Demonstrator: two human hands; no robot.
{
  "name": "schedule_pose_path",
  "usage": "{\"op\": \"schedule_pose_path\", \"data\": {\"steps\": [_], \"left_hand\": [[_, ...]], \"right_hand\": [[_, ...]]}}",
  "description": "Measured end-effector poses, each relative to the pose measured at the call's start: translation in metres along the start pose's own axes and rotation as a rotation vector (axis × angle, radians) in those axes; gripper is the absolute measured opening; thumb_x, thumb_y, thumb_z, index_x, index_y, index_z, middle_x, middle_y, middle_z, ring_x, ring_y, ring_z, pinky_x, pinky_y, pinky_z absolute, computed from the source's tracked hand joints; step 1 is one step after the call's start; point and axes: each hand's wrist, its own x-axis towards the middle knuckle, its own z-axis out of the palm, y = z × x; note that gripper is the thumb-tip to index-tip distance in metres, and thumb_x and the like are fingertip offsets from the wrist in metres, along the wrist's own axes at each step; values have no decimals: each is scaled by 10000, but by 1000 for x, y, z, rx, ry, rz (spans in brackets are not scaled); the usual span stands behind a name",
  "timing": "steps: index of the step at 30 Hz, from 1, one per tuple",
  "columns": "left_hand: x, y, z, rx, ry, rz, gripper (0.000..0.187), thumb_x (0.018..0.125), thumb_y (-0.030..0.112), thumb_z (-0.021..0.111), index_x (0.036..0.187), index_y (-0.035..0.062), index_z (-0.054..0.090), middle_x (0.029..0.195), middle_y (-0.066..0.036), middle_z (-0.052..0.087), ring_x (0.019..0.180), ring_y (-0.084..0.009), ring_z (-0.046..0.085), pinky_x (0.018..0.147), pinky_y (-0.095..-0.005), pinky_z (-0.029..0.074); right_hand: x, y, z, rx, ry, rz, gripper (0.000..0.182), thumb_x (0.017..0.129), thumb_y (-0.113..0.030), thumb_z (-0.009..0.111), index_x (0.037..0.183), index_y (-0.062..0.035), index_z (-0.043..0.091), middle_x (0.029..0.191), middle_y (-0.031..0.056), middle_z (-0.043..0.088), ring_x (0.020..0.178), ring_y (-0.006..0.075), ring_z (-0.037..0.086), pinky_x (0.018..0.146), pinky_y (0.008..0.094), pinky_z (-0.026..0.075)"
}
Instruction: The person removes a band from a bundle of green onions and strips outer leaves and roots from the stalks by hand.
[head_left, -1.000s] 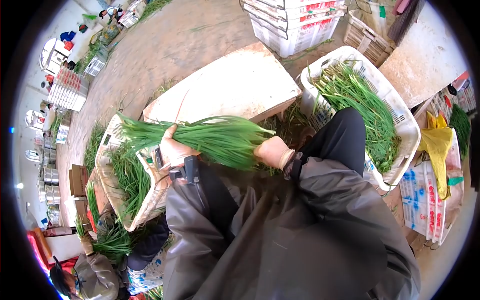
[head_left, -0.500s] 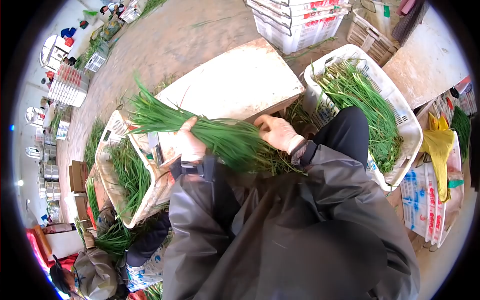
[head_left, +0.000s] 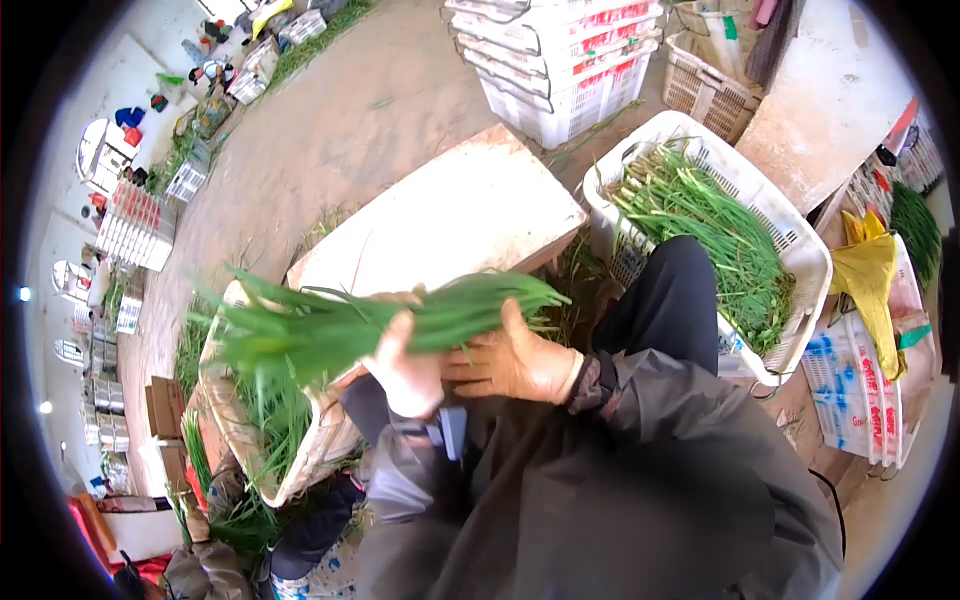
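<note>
Bundle of green stalks (head_left: 345, 320) is off the tabletop (head_left: 450, 210), held up from picture centre out toward 9 o'clock; tabletop sits at 11.

Left hand (head_left: 408, 370): grip closed round the bundle about mid-length, thumb across the near side, fingertips just showing on the far side. Right hand (head_left: 525, 362): grip wide, fingers straight and pointing to 9, thumb raised against the stalks. Looks like contact, not a clamp.

Step in hand, my read: two-handed handling of the bundle in the air, left carrying the load. Next move calls for a firm left hold and a right hand free to support the 3 o'clock end. Far left end is blurred; can't tell if tips line up.

Left crate (head_left: 325, 440) at 8, right crate (head_left: 812, 270) between 2 and 3, both holding more stalks.
</note>
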Motion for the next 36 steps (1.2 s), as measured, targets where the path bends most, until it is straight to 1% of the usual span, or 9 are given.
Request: {"op": "schedule_pose_path", "data": {"steps": [4, 5, 6, 8, 11, 15, 21, 27, 36], "left_hand": [[-25, 0, 17, 57, -573, 334, 211, 858, 110, 738, 977, 77, 568, 858, -84, 611, 862, -298, 646, 1010, -582, 482], [-15, -1, 13, 166, -827, 443, 164, 876, 88, 751, 946, 79, 603, 876, -97, 658, 912, -316, 681, 1053, -576, 460], [-5, -2, 10, 242, -1080, 560, 128, 895, 66, 764, 914, 81, 639, 894, -109, 704, 962, -333, 716, 1095, -571, 438], [-27, -7, 18, 456, -1129, 682, 178, 803, 104, 737, 974, 108, 688, 942, -35, 717, 1098, -314, 719, 1154, -514, 409], [-33, -12, 12, 761, -1301, 820, 388, 779, 87, 671, 1161, 148, 698, 1237, -38, 673, 1314, -309, 595, 1197, -540, 346], [-33, -4, 9, 999, -1311, 851, 521, 741, 88, 723, 1255, 160, 680, 1422, -116, 578, 1371, -355, 533, 1183, -570, 355], [20, -27, -52, 971, -909, 568, 620, 702, -25, 700, 1312, 49, 625, 1350, -196, 625, 1302, -413, 569, 1106, -500, 454], [137, -127, -194, 1497, -286, -18, 753, 815, 254, 774, 1489, 93, 478, 1472, -192, 538, 1337, -385, 527, 1137, -467, 418], [195, -176, -265, 1900, -5, -125, 855, 875, 486, 694, 1563, 94, 371, 1584, -192, 413, 1504, -380, 327, 1211, -575, 257]], "right_hand": [[-29, -18, 49, 96, -43, -211, 1011, 846, -856, 489, 1552, -139, 391, 1446, 136, 543, 1383, 328, 493, 1136, 499, 422], [-13, -18, 48, 373, -433, -178, 1012, 857, -840, 513, 1551, -112, 402, 1452, 152, 549, 1389, 329, 490, 1131, 473, 432], [-26, -24, 43, 343, -247, -167, 924, 895, -774, 553, 1504, -84, 469, 1394, 150, 598, 1342, 316, 530, 1097, 438, 466], [-40, -39, 54, 257, 63, -205, 709, 996, -591, 597, 1452, -51, 545, 1338, 152, 651, 1247, 273, 608, 1030, 415, 532], [-35, -59, 15, 364, -22, -84, 496, 1037, -279, 601, 1460, -29, 532, 1335, 129, 660, 1195, 246, 637, 971, 376, 568], [-26, -89, 1, -50, 80, -240, 416, 992, -196, 626, 1368, -23, 588, 1213, 63, 689, 1048, 174, 662, 887, 331, 584], [-31, -154, -25, -150, 34, -261, 579, 943, -212, 666, 1457, 1, 509, 1223, 58, 675, 928, 160, 651, 839, 343, 556], [-27, -179, -29, -228, 7, -306, 785, 869, -243, 747, 1538, -18, 404, 1186, 46, 625, 896, 139, 597, 824, 317, 497], [-1, -186, -37, -348, 131, -345, 861, 832, -283, 793, 1540, -24, 378, 1122, 38, 629, 827, 129, 575, 765, 326, 444]]}}
